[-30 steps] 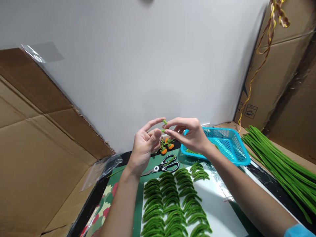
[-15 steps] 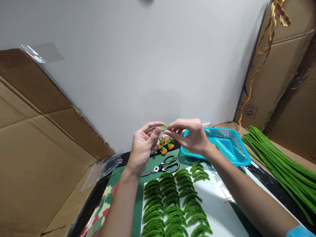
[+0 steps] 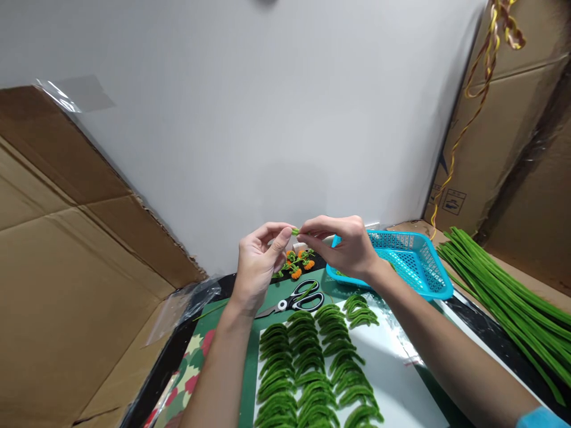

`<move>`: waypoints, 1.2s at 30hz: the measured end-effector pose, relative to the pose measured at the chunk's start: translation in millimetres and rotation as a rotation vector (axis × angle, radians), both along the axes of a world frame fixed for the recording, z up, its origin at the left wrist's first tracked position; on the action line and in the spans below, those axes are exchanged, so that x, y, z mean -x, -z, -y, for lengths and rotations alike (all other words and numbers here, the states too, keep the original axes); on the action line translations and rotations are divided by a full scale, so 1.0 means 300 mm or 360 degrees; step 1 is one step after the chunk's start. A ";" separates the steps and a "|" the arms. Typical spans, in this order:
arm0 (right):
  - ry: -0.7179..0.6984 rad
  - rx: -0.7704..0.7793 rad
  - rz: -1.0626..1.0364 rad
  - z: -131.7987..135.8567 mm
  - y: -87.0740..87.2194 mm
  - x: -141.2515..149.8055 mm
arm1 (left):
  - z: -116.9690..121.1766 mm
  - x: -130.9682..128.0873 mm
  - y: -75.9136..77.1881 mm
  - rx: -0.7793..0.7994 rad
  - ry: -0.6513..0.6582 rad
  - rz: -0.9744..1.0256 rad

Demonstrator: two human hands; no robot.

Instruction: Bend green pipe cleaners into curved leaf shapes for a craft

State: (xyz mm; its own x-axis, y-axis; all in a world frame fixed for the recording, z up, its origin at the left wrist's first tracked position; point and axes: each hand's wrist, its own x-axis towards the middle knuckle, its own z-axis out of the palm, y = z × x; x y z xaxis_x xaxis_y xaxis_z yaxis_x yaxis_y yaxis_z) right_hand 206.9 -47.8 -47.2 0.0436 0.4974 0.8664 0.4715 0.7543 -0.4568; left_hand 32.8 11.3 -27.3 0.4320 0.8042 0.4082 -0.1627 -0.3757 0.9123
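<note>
A short green pipe cleaner (image 3: 295,232) is pinched between my two hands, above the back of the work mat. My left hand (image 3: 263,252) grips one end between thumb and forefinger. At the other end, my right hand (image 3: 341,241) pinches it with fingertips and thumb. Most of the piece is hidden by the fingers. Below, black-handled scissors (image 3: 294,302) lie on the green mat (image 3: 250,362). Rows of curved, fuzzy green pieces (image 3: 307,362) cover much of a white sheet (image 3: 401,380). Small orange-and-green fuzzy pieces (image 3: 296,272) lie behind the scissors.
A blue perforated basket (image 3: 439,279) sits behind my right forearm, with a few green bits in it. Long green pipe cleaners (image 3: 504,297) lie in a bundle at the right. Cardboard panels (image 3: 80,249) and a pale wall (image 3: 285,119) enclose the table. Twisted yellow cord (image 3: 464,131) hangs at right.
My hands have drawn slightly closer together, the thumb of the left pressing nearer its forefinger. Less of the green pipe cleaner shows between them. The table items have not moved.
</note>
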 end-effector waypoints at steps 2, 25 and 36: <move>0.0004 -0.0013 0.0024 -0.001 0.001 -0.002 | 0.005 -0.003 -0.002 -0.0005 -0.0025 -0.0037; 0.0257 0.0112 0.0597 -0.021 0.049 0.087 | -0.030 0.125 -0.071 0.0055 0.0093 -0.0541; 0.0520 -0.0084 0.0658 -0.022 0.088 0.157 | -0.010 0.134 -0.099 -0.0035 0.0060 -0.0607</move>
